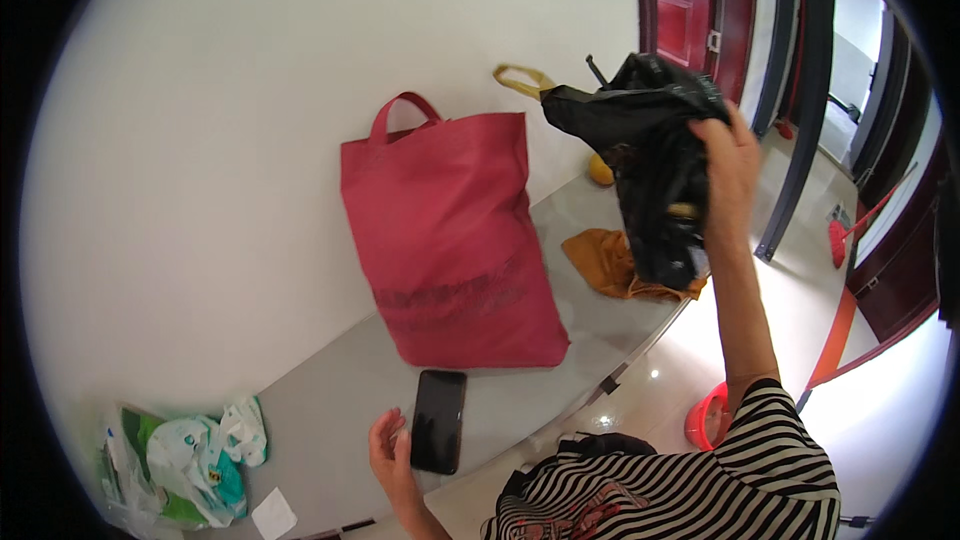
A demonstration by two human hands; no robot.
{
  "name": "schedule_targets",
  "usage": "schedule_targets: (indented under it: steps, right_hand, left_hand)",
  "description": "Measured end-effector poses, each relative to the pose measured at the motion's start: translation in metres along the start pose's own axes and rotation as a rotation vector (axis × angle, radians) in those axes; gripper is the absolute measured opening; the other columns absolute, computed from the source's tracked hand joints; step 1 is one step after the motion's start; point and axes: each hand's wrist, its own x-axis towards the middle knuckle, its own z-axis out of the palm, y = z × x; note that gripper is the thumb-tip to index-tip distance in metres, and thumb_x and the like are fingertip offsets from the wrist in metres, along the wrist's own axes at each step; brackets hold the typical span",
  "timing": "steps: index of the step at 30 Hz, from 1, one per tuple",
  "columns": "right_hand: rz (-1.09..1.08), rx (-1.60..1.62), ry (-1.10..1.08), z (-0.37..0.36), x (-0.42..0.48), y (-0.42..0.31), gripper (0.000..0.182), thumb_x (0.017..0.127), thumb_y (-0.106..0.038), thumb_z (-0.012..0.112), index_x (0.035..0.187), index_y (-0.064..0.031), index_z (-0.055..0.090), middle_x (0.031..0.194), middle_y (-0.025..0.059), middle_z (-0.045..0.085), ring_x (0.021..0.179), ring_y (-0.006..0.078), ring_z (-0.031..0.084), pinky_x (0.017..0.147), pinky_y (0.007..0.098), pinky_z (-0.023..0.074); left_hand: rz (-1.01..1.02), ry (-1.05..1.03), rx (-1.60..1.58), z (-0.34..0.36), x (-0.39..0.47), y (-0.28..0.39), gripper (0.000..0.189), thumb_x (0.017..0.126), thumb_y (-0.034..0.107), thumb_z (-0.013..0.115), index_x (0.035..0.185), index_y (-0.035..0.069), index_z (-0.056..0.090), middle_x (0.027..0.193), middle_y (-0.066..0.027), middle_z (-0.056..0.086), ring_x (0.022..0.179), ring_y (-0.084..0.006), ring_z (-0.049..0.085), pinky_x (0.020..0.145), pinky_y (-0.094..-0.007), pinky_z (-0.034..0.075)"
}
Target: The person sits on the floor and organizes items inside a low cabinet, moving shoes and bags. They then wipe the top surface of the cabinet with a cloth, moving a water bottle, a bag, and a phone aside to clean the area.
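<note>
My right hand [731, 165] is raised and grips a black plastic bag [652, 135]; a yellow loop [525, 80] sticks out at the bag's left side. Below it, an orange-brown cloth [600, 262] lies on the grey tabletop [300, 405], partly hidden by the bag. A red fabric bag [457, 240] with a handle stands against the wall in the middle. Just in front of it lies a smartphone [439, 420] with a dark screen. My left hand [394, 450] is beside the phone's left edge, fingers slightly curled, holding nothing.
Crumpled plastic packaging [195, 465] and a white paper piece [274, 514] lie at the lower left. A round yellow object [601, 169] sits near the wall. Beyond the table's edge are a red bucket [707, 420] and a red broom [838, 240] on the floor.
</note>
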Motion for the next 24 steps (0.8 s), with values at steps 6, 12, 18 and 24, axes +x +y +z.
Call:
schedule_targets:
  steps: [6,12,18,24]
  right_hand:
    - [-0.161,-0.253,-0.056,-0.002,0.04,0.099,0.02,0.078,-0.009,0.05,0.094,0.0018,0.056,0.065,0.0021,0.05,0.061,0.0064,0.043,0.055,0.023,0.0386]
    - [-0.099,-0.274,-0.196,0.011,0.026,0.123,0.021,0.076,-0.008,0.053,0.095,-0.0003,0.056,0.065,0.0081,0.049,0.06,0.0089,0.045,0.057,0.0256,0.0404]
    - [0.35,0.265,-0.37,0.01,0.025,0.118,0.02,0.079,-0.01,0.055,0.098,-0.003,0.058,0.079,-0.0031,0.055,0.073,0.0051,0.05,0.065,0.0206,0.0419]
    - [0.188,-0.039,-0.856,0.024,0.013,0.102,0.037,0.083,-0.025,0.06,0.108,0.0008,0.052,0.092,0.0031,0.057,0.087,0.0112,0.05,0.077,0.026,0.0417]
  left_hand:
    - [-0.027,-0.023,0.311,0.011,-0.009,-0.01,0.043,0.076,0.017,0.064,0.114,0.002,0.053,0.117,-0.0099,0.053,0.112,-0.0201,0.047,0.094,-0.0336,0.034]
    - [-0.012,-0.028,0.27,0.008,-0.008,-0.022,0.041,0.083,0.016,0.061,0.119,0.001,0.049,0.116,-0.0104,0.055,0.101,-0.0204,0.051,0.088,-0.0323,0.04]
    - [-0.086,-0.045,0.163,0.021,0.007,-0.025,0.045,0.085,0.013,0.06,0.125,-0.001,0.043,0.121,-0.0137,0.052,0.106,-0.0214,0.051,0.089,-0.031,0.041]
    - [0.024,0.005,0.264,0.027,0.012,-0.046,0.043,0.086,0.011,0.058,0.124,-0.003,0.043,0.123,-0.0156,0.051,0.108,-0.0234,0.051,0.091,-0.0326,0.041]
